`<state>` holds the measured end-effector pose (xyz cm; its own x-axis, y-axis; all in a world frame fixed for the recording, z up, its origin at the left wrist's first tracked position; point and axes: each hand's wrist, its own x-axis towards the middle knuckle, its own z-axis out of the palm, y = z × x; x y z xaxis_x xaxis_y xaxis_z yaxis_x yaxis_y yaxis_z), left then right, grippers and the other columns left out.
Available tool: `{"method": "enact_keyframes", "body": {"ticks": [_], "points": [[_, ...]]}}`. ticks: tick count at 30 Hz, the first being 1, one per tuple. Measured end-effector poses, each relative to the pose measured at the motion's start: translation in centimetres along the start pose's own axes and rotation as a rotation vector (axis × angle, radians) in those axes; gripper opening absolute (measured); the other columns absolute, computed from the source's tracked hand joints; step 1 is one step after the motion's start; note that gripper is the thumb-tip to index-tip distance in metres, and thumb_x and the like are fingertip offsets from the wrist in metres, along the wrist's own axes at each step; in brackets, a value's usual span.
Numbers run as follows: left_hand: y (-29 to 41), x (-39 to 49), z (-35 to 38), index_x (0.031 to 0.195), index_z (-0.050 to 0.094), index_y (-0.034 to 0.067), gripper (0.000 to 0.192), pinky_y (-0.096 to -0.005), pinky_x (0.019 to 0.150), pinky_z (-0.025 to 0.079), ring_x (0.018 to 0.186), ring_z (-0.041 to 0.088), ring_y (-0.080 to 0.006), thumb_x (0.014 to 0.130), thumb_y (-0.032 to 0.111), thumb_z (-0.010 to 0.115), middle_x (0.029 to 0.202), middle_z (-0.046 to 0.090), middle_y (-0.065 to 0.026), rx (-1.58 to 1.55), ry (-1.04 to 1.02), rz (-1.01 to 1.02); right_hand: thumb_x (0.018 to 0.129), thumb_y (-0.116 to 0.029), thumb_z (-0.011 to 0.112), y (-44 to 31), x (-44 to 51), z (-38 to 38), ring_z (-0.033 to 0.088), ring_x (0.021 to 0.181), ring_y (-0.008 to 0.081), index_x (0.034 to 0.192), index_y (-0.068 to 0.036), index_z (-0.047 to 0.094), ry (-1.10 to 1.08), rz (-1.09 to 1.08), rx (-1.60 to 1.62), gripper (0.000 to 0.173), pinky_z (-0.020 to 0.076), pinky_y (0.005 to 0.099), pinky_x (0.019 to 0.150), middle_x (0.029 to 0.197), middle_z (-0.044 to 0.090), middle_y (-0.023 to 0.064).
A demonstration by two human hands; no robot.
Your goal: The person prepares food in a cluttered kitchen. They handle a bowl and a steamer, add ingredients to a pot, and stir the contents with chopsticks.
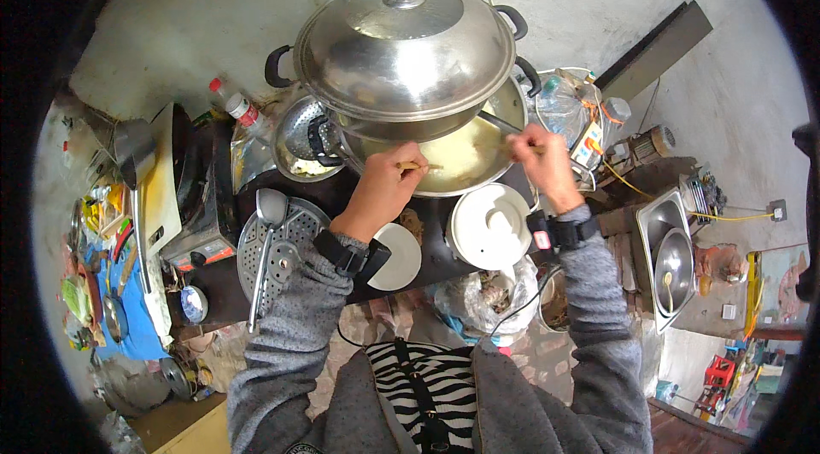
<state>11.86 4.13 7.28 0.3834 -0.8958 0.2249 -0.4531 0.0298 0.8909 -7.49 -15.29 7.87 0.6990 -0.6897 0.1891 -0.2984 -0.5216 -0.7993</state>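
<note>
A wide steel pan [442, 188] holds pale yellow liquid [451, 159]. My left hand [392, 182] is over its near rim, fingers pinched around a thin wooden stick [413, 166], perhaps a chopstick, that points into the pan. At the pan's right rim, my right hand [544, 159] is closed. A dark rod-like utensil [500, 123] runs from it into the pan, and a tan tip shows by the fingers; its working end is hidden. Above the pan's far part, a steel pot lid [410, 76] with a knob and glass window covers a black-handled pot [410, 128].
Nearer me are a white lidded pot [490, 242], a white plate [394, 258] and a perforated steamer tray [301, 242] with a ladle [271, 207] across it. A strainer bowl [301, 140] stands left. At right are a power strip [586, 150] with cords and a steel sink [660, 217].
</note>
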Motion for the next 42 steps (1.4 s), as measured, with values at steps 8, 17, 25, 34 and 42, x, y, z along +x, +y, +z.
{"method": "enact_keyframes", "body": {"ticks": [8,17,25,34,42], "points": [[-0.6,0.1,0.9,0.088,0.056,-0.001,0.009,-0.0314,0.067,0.048,0.074,0.061,-0.0230,0.085,0.001,0.064,0.083,0.063,-0.0131,-0.089,0.086,0.048,0.091,-0.007,0.062,0.5,-0.2,0.9,0.064,0.063,0.0112,0.075,0.004,0.060,-0.015,0.052,0.110,0.019,0.0505,0.0252,0.056,0.066,0.063,0.0060],[-1.7,0.7,1.0,0.089,0.058,0.000,0.008,-0.0316,0.067,0.048,0.073,0.062,-0.0251,0.084,0.001,0.064,0.081,0.063,-0.0133,0.019,0.043,0.045,0.090,-0.007,0.063,0.1,0.0,2.8,0.065,0.062,0.0115,0.069,0.004,0.058,-0.158,0.036,0.055,0.024,0.0510,0.0260,0.055,0.063,0.063,0.0064],[-1.4,0.6,0.7,0.088,0.058,-0.001,0.005,-0.0298,0.065,0.047,0.069,0.059,-0.0193,0.085,0.000,0.063,0.080,0.064,-0.0141,-0.112,-0.052,-0.018,0.092,-0.007,0.062,-0.6,-1.3,1.3,0.068,0.067,0.0142,0.073,0.003,0.059,-0.261,0.229,0.299,0.022,0.0550,0.0253,0.057,0.072,0.065,0.0090],[-1.9,1.0,0.2,0.087,0.058,-0.002,0.008,-0.0316,0.062,0.046,0.064,0.058,-0.0198,0.085,0.003,0.063,0.074,0.063,-0.0137,-0.042,-0.111,-0.032,0.092,-0.008,0.060,-1.8,-0.2,1.8,0.065,0.061,0.0128,0.073,0.003,0.059,-0.040,0.093,0.363,0.023,0.0508,0.0247,0.055,0.070,0.066,0.0087],[-1.8,-0.2,-1.2,0.085,0.059,-0.001,0.006,-0.0281,0.060,0.046,0.065,0.060,-0.0133,0.086,0.002,0.064,0.074,0.065,-0.0093,-0.152,0.020,-0.098,0.088,-0.006,0.062,-0.5,-0.6,3.0,0.066,0.058,0.0121,0.066,0.005,0.057,-0.141,0.146,0.226,0.025,0.0494,0.0257,0.052,0.058,0.061,0.0071]]}}
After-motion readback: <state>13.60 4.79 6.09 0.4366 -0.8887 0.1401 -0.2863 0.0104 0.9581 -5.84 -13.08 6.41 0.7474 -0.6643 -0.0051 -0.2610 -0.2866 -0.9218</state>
